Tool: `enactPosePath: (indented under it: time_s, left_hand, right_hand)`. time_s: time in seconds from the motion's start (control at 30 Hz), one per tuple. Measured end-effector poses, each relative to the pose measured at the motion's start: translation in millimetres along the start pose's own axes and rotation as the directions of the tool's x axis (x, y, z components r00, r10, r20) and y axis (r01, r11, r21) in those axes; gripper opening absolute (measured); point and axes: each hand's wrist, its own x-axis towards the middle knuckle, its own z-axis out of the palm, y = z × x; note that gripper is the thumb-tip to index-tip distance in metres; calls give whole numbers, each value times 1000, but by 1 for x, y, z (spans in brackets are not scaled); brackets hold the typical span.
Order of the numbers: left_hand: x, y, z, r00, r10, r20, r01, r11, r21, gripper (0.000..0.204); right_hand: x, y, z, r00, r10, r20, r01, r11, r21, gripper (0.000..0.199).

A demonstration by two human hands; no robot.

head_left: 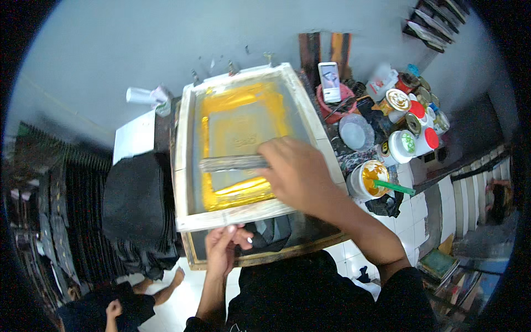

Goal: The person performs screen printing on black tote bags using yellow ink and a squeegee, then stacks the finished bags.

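A screen printing frame (224,218) with a white wooden border lies tilted in front of me. Yellow ink is smeared around the edges of its mesh. My right hand (290,169) grips a long squeegee (229,163) with a worn, greyish blade, held across the mesh above a thick band of ink. My left hand (224,243) is at the near edge of the frame, palm up, thumb against the wood and fingers curled below it. A small white spot shows at a fingertip. Under the frame, dark cloth (271,232) lies on a board (321,240), mostly hidden.
At the right stand an ink tub (362,180) with a green spatula (395,187), several other tubs and a phone (329,82). Black fabric pieces (135,205) are stacked at the left. Clamps (231,67) line the frame's far edge. Another person (108,307) is at the lower left.
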Motion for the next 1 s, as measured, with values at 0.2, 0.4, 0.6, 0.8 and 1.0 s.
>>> enactPosePath:
  time_s: [0.2, 0.4, 0.6, 0.8, 1.0]
  left_hand:
    - [6, -16, -13, 968, -244, 53, 248, 966, -74, 29]
    - [7, -12, -16, 940, -334, 75, 341, 934, -110, 31]
    - [9, -14, -23, 918, -381, 114, 397, 895, -203, 38]
    - [13, 0, -18, 847, -471, 245, 527, 685, -503, 48]
    - [8, -11, -20, 850, -460, 257, 514, 616, -597, 51]
  right_hand:
    - [-20, 3, 22, 940, 58, 337, -38, 997, -65, 29]
    - [-11, 7, 55, 933, -55, 356, 105, 987, -123, 21]
    - [84, 87, 101, 947, 2, 320, 85, 962, -258, 24]
    - [184, 138, 95, 918, 82, 387, 44, 951, -306, 45]
    - [187, 150, 117, 906, 135, 401, 23, 931, -365, 47]
